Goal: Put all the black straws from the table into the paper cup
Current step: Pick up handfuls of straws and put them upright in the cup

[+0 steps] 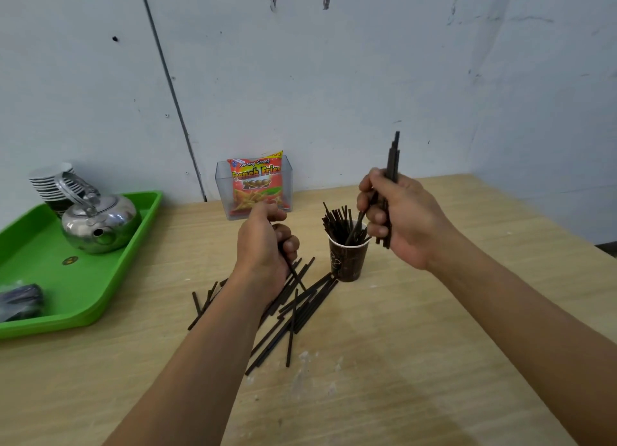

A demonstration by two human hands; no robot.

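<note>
While clutching thin black plastic straws upright in the right hand at one o'clock of the brown paper cup, squaring ends before dropping, pinching another in the left hand over the seven-o'clock pile

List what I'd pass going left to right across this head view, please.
Kettle on the tray → left hand gripping a straw → cup → right hand holding straws. The snack bag overlaps the left hand, so it is left out.
</note>
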